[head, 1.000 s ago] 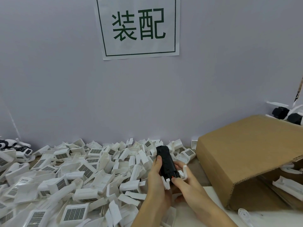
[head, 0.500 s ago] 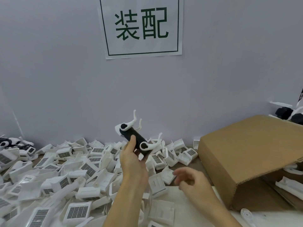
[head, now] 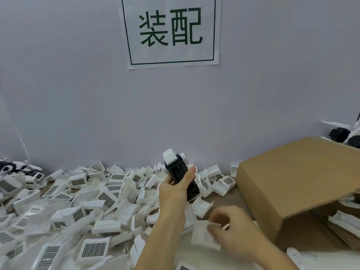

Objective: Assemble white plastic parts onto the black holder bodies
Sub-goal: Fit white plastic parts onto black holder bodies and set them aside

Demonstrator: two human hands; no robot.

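My left hand (head: 172,193) grips a black holder body (head: 178,172) and holds it up, tilted, above the pile. Its upper end carries a white cap (head: 169,157) and a second white piece (head: 184,157). Lower and to the right, my right hand (head: 233,225) is blurred by motion. Its fingers curl onto the edge of a flat white plastic part (head: 202,235) lying on the table. A big heap of white plastic parts (head: 81,201), many with grey grid faces, covers the table's left and middle.
A brown cardboard box (head: 296,184) lies on its side at the right, with white parts (head: 344,221) inside its opening. Finished black and white pieces sit at the far right (head: 339,134) and far left (head: 11,168). A wall with a paper sign (head: 171,30) stands close behind.
My left hand has turned the black holder so its capped end points up and brought it right. My right hand has dropped to the table onto a white part.
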